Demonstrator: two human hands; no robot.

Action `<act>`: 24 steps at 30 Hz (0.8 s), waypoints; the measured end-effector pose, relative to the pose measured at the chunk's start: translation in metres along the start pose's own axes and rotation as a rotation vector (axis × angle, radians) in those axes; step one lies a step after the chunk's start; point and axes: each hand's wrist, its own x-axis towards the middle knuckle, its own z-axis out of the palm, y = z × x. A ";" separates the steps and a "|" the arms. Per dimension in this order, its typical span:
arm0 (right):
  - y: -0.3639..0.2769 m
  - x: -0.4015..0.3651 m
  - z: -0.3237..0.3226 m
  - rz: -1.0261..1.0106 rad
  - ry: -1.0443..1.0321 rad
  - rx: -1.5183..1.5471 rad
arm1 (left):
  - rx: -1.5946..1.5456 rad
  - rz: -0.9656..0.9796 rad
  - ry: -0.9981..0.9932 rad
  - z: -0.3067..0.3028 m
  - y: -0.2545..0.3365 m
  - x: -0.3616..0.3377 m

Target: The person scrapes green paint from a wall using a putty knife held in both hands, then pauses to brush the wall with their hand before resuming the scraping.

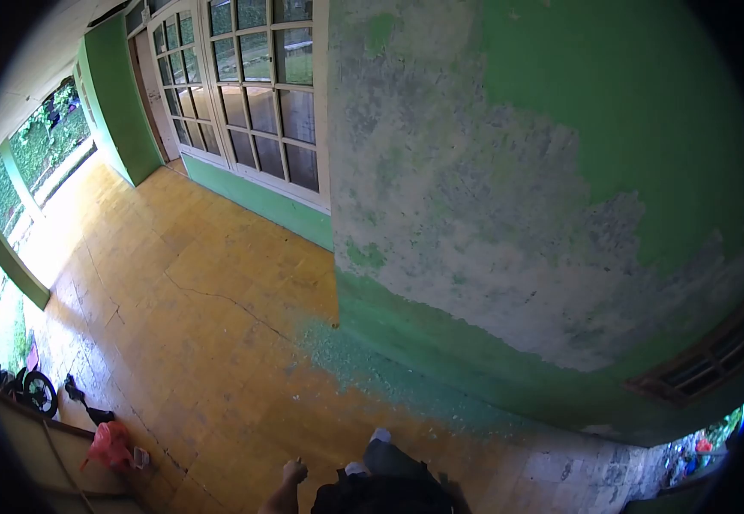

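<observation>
My left hand [295, 469] hangs low at the bottom of the head view, above the yellow tiled floor [192, 334]. Its fingers look curled closed; what they hold, if anything, is too small to make out. Of my right side only a dim bit of arm [456, 495] shows beside my dark clothing, and the fingers there are hidden. In front of me stands a green wall [629, 77] with a large patch of bare grey plaster [475, 206]. Pale green paint flakes [346, 360] lie scattered along its foot.
A white-framed paned window [261, 94] is set in the wall farther along. At lower left are a red plastic bag [108, 445], a motorbike wheel [39, 392] and a wooden panel [55, 454]. A green post [12, 253] borders the porch. A vent [706, 364] sits low at right.
</observation>
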 end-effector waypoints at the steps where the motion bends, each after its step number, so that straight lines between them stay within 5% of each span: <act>1: -0.012 0.030 -0.032 0.354 -0.170 0.357 | 0.142 0.175 -0.017 0.003 0.019 0.036; 2: -0.024 0.061 -0.064 0.764 -0.226 0.647 | 0.561 0.490 -0.022 0.005 0.044 0.063; 3: -0.042 0.086 -0.106 0.671 -0.206 0.564 | 0.633 0.643 0.127 0.003 0.077 0.073; 4: -0.069 0.103 -0.155 0.577 -0.190 0.479 | 0.458 0.578 0.076 0.005 0.109 0.093; 5: -0.087 0.128 -0.175 0.449 0.050 0.408 | 0.535 0.703 0.040 -0.006 0.143 0.096; 7: -0.113 0.193 -0.196 0.240 0.321 0.430 | 0.048 0.505 0.155 -0.020 0.204 0.084; 10: -0.214 0.224 -0.293 0.107 0.315 0.671 | -0.109 0.569 0.075 -0.044 0.254 0.081; 12: -0.254 0.273 -0.304 -0.124 0.496 0.597 | -0.189 0.507 -0.059 -0.072 0.289 0.061; 17: -0.434 0.236 -0.448 -0.349 0.357 0.877 | -0.498 0.512 -0.102 -0.138 0.329 0.051; 21: -0.498 0.227 -0.498 -0.456 0.315 0.926 | -0.732 0.471 -0.104 -0.201 0.377 0.049; 24: -0.516 0.210 -0.533 -0.349 0.309 1.091 | -0.660 0.496 -0.121 -0.242 0.418 0.061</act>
